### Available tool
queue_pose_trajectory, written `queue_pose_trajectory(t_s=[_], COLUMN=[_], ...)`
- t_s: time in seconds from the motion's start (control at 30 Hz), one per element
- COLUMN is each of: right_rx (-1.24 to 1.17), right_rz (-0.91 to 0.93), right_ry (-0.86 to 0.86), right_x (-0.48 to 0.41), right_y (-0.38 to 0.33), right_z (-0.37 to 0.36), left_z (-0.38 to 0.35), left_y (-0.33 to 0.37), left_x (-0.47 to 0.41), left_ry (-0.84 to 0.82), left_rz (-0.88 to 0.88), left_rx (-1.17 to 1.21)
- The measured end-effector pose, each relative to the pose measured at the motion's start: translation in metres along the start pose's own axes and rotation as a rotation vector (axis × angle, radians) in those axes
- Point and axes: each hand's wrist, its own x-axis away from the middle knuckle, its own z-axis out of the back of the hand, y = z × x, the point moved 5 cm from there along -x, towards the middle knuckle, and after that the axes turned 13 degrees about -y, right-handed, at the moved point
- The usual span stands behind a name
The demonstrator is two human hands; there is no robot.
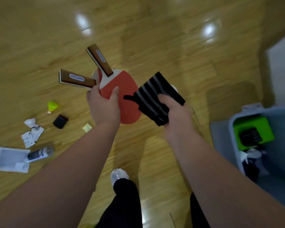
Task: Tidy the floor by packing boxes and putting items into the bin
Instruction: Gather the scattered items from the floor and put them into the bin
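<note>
My left hand [104,104] grips two red table-tennis paddles [122,86] by their blades, the brown handles fanning up and to the left. My right hand [174,111] holds a folded black cloth with grey stripes [155,97] just right of the paddles. Both hands hang above the wooden floor. The grey-blue bin [235,143] stands at the right edge with a green box [263,127] and dark and white items inside.
Litter lies on the floor at left: a yellow-green shuttlecock [52,106], a small black pouch [60,121], crumpled white wrappers [31,134], a small pale packet [87,127], a white open box [9,159] and a tube [39,153]. My white shoe [118,176] is below.
</note>
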Motion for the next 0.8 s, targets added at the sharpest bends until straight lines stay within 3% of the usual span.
queue_pose_trajectory(t_s=[0.2, 0.37, 0.57, 0.63, 0.8], right_rx=[-0.102, -0.232, -0.449, -0.584, -0.831], right_rz=[0.171, 0.182, 0.055, 0.019, -0.054], right_ry=[0.099, 0.333, 0.550, 0.587, 0.683], right_x=[0.042, 0.104, 0.122, 0.109, 0.074], right_y=[-0.111, -0.148, -0.089, -0.054, 0.030], right_z=[0.215, 0.411, 0.577, 0.613, 0.679], left_z=[-0.226, -0.402, -0.544, -0.578, -0.635], left_y=[0.072, 0.087, 0.037, 0.007, -0.084], left_x=[0.111, 0.228, 0.300, 0.307, 0.323], left_ry=[-0.273, -0.525, -0.773, -0.839, -1.058], left_rz=[-0.104, -0.091, -0.072, -0.077, 0.027], left_rx=[-0.052, -0.030, -0.268, -0.394, -0.458])
